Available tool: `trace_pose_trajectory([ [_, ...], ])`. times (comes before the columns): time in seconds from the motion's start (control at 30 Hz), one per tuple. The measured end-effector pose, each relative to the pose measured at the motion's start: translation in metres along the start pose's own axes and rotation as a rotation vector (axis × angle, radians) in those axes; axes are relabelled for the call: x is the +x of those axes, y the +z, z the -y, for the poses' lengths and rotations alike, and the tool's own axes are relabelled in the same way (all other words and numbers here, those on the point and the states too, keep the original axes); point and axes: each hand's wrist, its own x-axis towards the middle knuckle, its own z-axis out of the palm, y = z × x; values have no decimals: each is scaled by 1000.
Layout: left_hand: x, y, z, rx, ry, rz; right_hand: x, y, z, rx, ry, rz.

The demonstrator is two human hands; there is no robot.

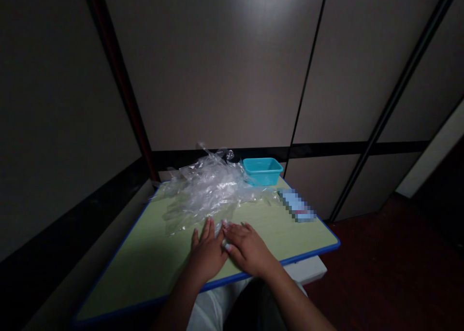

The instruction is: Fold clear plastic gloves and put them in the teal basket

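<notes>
Both hands rest close together near the front edge of a pale green table (145,263) with a blue rim. My left hand (209,251) lies palm down with its fingers spread, at the near edge of a pile of clear plastic bags (217,186). Beside it, my right hand (248,248) has its fingertips meeting my left hand's fingers. A small piece of clear plastic (218,227) shows between the hands; part of it is hidden under the fingers. What the right fingertips hold, if anything, is too small to make out.
A turquoise plastic basket (266,177) stands at the back right of the table. In front of it lies a flat, pixelated object (297,206). Cabinet panels (224,79) rise directly behind the table. A white drawer or ledge (306,269) juts out below the front edge.
</notes>
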Motion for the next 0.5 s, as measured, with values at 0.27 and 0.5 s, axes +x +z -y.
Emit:
trace_pose_trajectory([
  [0.27, 0, -5, 0, -32, -24, 41, 1, 4, 0, -33, 48, 64],
  [0.5, -6, -6, 17, -24, 0, -2, -1, 2, 0, -28, 56, 76],
])
